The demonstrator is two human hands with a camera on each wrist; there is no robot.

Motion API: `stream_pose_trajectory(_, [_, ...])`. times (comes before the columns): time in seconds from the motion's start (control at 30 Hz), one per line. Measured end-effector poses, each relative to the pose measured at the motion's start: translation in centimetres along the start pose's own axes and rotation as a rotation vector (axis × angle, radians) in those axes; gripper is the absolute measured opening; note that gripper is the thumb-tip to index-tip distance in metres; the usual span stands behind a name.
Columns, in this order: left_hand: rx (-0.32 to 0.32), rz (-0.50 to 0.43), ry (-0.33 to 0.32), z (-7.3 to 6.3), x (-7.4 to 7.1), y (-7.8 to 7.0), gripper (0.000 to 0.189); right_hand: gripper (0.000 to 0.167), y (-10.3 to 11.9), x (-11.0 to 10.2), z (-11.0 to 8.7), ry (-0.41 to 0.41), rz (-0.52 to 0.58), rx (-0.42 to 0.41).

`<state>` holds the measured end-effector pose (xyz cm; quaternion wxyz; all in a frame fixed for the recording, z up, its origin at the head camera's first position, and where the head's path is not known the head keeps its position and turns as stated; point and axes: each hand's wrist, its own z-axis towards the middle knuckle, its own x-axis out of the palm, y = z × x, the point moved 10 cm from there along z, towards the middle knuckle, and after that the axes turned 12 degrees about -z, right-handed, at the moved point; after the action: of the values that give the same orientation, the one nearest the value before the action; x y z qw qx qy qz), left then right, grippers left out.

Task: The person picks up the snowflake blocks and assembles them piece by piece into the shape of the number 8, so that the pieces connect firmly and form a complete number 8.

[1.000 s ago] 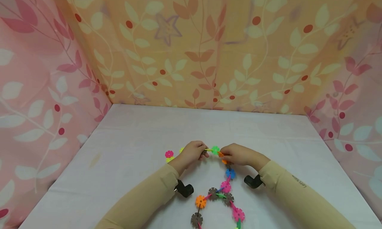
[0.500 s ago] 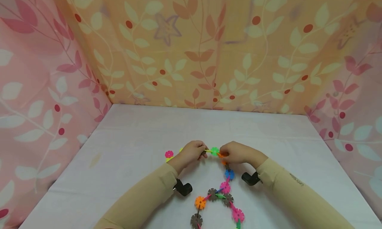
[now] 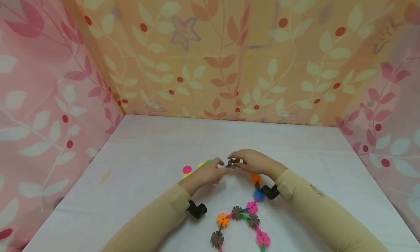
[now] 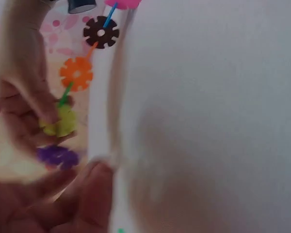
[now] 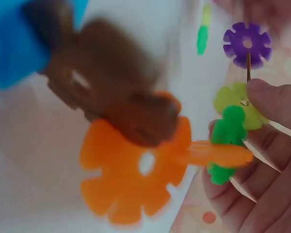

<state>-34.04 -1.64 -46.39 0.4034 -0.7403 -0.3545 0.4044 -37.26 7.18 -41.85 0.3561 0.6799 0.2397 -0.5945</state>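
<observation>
Notched plastic snowflake discs link edge to edge in a colourful chain. My right hand (image 3: pixel 257 161) pinches a yellow disc (image 5: pixel 222 99) between thumb and fingers. Joined to it is a brown disc (image 3: pixel 233 163), with a purple disc (image 5: pixel 247 44) at its other side. Just left of these, my left hand (image 3: pixel 206 174) has its thumb and index finger spread apart. Its blurred fingers lie close beside the purple disc in the left wrist view; I cannot tell whether they touch. An orange disc (image 3: pixel 256 178) and a blue disc (image 3: pixel 259 195) hang further along the chain, under the right hand.
The chain runs down the white table (image 3: pixel 157 135) past a pink disc (image 3: pixel 252 207) to a loop with another orange disc (image 3: pixel 223 220). Beyond my left hand lie a pink disc (image 3: pixel 187 169) and yellow and green ones. Patterned cloth walls (image 3: pixel 210 62) enclose the table.
My right hand has shifted left and slightly up, from the chain's orange part to the yellow disc by the brown one. My left hand has drawn back left, its fingers spreading. A green disc shows behind it.
</observation>
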Motion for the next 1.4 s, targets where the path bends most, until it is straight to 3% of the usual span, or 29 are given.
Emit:
stream_pose_trajectory(0.1, [0.008,0.351,0.097,-1.7,1.5,0.2,0.039,0.025,-0.7,0.3,-0.3,0.007,-0.026,-0.004])
stream_pose_trajectory(0.17, [0.024,0.516,0.152,-2.8,2.6,0.3,0.038,0.026,-1.2,0.5,-0.5,0.011,-0.023,0.004])
stream_pose_trajectory(0.27, [0.042,0.610,0.216,-4.0,4.2,0.4,0.038,0.035,-1.9,0.7,-0.6,0.027,0.013,0.052])
stream_pose_trajectory(0.43, [0.086,0.613,0.309,-5.5,6.1,-0.1,0.035,0.049,-3.0,1.1,-0.9,0.056,0.075,0.142])
stream_pose_trajectory(0.6, [0.123,0.706,0.286,-6.0,6.7,-0.6,0.027,0.050,-3.1,1.1,-1.0,0.057,0.089,0.126])
stream_pose_trajectory(0.87, [0.162,0.745,0.193,-5.0,4.8,-1.3,0.020,0.020,-2.4,1.2,-0.9,0.045,0.107,0.045])
stream_pose_trajectory(1.03, [0.152,0.730,0.147,-4.5,3.1,-1.4,0.024,0.022,-2.7,1.9,-1.0,0.071,0.117,0.080])
stream_pose_trajectory(1.17, [0.116,0.691,0.141,-3.6,2.0,-1.4,0.019,0.021,-3.0,2.5,-1.2,0.095,0.138,0.109])
stream_pose_trajectory(1.4, [0.076,0.503,0.078,1.0,1.1,-2.4,0.066,0.018,-2.8,2.5,-1.5,0.056,0.198,0.069])
